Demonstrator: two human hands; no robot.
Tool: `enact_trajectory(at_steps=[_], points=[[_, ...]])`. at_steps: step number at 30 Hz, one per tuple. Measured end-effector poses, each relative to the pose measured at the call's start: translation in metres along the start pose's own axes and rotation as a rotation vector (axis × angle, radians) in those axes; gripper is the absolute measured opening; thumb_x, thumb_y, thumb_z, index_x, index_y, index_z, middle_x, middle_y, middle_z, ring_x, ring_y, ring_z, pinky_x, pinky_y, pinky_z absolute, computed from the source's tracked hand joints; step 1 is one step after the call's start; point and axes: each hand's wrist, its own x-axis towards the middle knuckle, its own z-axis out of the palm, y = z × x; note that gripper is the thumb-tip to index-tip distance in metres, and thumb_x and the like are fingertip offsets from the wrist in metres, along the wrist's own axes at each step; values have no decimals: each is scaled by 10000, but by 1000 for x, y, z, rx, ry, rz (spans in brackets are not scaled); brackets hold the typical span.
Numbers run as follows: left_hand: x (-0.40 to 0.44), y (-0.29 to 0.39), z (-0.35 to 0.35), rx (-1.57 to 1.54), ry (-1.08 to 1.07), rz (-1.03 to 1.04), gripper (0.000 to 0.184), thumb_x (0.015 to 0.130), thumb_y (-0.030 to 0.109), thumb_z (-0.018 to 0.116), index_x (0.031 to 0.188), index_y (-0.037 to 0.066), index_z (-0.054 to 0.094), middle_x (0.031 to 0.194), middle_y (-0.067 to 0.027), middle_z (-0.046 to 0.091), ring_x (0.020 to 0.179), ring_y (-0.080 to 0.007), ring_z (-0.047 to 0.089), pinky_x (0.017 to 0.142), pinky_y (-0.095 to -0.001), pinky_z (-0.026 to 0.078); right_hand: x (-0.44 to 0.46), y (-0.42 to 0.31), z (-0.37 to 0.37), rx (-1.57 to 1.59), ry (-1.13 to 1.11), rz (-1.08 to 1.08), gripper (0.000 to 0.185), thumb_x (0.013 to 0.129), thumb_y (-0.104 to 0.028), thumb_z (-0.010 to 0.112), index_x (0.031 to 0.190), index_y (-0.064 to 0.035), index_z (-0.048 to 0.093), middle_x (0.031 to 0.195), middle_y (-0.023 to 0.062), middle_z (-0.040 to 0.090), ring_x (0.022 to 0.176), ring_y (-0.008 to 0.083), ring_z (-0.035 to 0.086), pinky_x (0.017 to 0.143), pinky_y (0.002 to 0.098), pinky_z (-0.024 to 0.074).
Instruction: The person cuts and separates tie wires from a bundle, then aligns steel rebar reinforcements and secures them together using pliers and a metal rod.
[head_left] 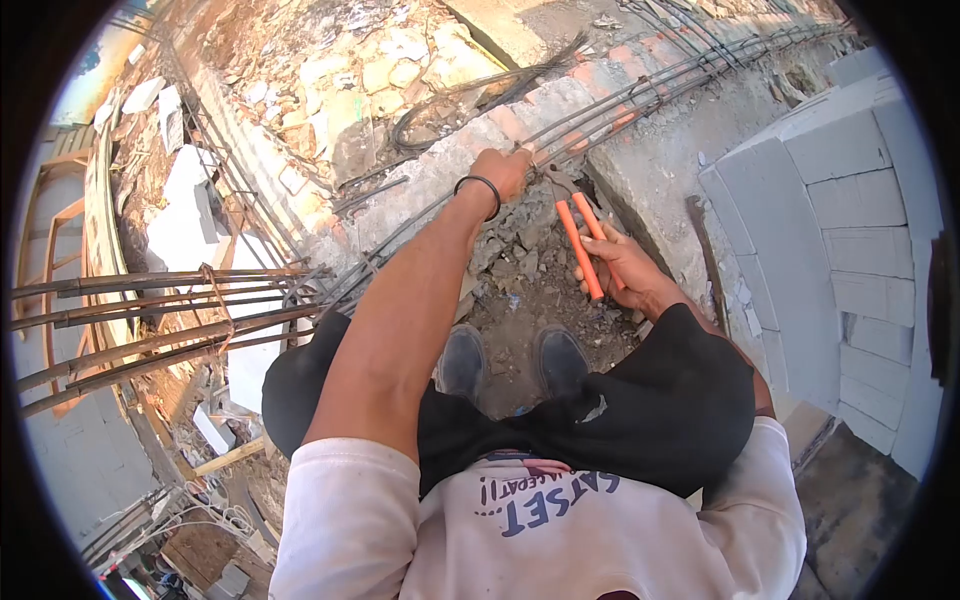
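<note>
My right hand (622, 268) is wrapped round the orange handles of a pair of pincers (575, 240), which stand slightly apart. The dark jaws of the pincers point up at the long steel rebars (610, 107), close to the fingers of my left hand. My left hand (503, 172), with a black band at the wrist, is closed at the rebars; what its fingertips pinch is too small to make out. Below both hands lies rubble-strewn ground (515, 275) between my knees.
Bundled rebars (170, 310) with a bent stirrup jut out at the left. A light grey block wall (850, 200) rises on the right. Beyond the rebars lie a coil of dark wire (410, 125) and broken rubble (370, 75). My boots (462, 362) stand in the dirt.
</note>
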Motion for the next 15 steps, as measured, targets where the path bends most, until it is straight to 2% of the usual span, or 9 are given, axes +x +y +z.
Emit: enact_trajectory(at_steps=[2, 5, 8, 10, 12, 13, 14, 15], points=[[7, 5, -1, -34, 21, 47, 538, 885, 474, 615, 797, -56, 638, 624, -109, 581, 512, -187, 495, 471, -360, 371, 3, -2, 6, 71, 50, 13, 333, 998, -139, 532, 1276, -56, 369, 905, 106, 587, 738, 218, 671, 582, 337, 584], [12, -7, 2, -95, 35, -8, 535, 892, 473, 613, 757, -44, 628, 611, -80, 549, 511, -175, 476, 472, -357, 364, 1, -10, 1, 200, -267, 2, 309, 1003, -130, 520, 1260, -57, 364, 940, 151, 620, 743, 227, 674, 615, 362, 585], [25, 1, -5, -15, 41, 53, 530, 896, 474, 614, 718, -25, 616, 605, -61, 525, 515, -171, 457, 470, -362, 351, 13, 10, -7, 122, -44, 8, 324, 994, -126, 531, 1261, -53, 364, 924, 148, 616, 718, 227, 671, 602, 359, 587], [39, -20, 3, 36, 76, 60, 523, 896, 474, 615, 707, -13, 612, 603, -54, 517, 513, -171, 445, 473, -362, 342, 12, -1, -5, 111, 12, 40, 318, 991, -116, 528, 1255, -52, 363, 916, 146, 611, 703, 219, 662, 590, 360, 581], [35, -34, 5, 39, 69, 40, 523, 895, 476, 618, 704, -12, 613, 600, -57, 520, 508, -170, 439, 477, -354, 341, 1, -21, 5, 154, -268, 24, 310, 988, -114, 531, 1244, -48, 368, 910, 143, 608, 716, 226, 661, 608, 377, 573], [27, -35, 8, 76, 41, 21, 588, 877, 482, 621, 883, -105, 618, 814, -183, 598, 741, -256, 555, 660, -368, 417, 3, -13, 4, 42, -165, -15, 310, 980, -108, 543, 1232, -47, 374, 906, 138, 607, 716, 228, 659, 597, 372, 565], [35, -16, 0, 96, 49, 47, 717, 858, 489, 624, 1062, -198, 623, 1029, -308, 675, 974, -342, 671, 843, -382, 494, 10, -23, 2, 17, -178, -47, 310, 980, -108, 543, 1232, -47, 374, 906, 138, 607, 716, 228, 659, 597, 372, 565], [32, -13, -1, 136, 57, 82, 649, 871, 481, 614, 991, -154, 667, 987, -285, 691, 956, -345, 673, 834, -388, 493, 8, -19, 1, 49, -156, -39, 305, 977, -109, 550, 1223, -51, 378, 900, 131, 605, 706, 221, 657, 584, 359, 563]])
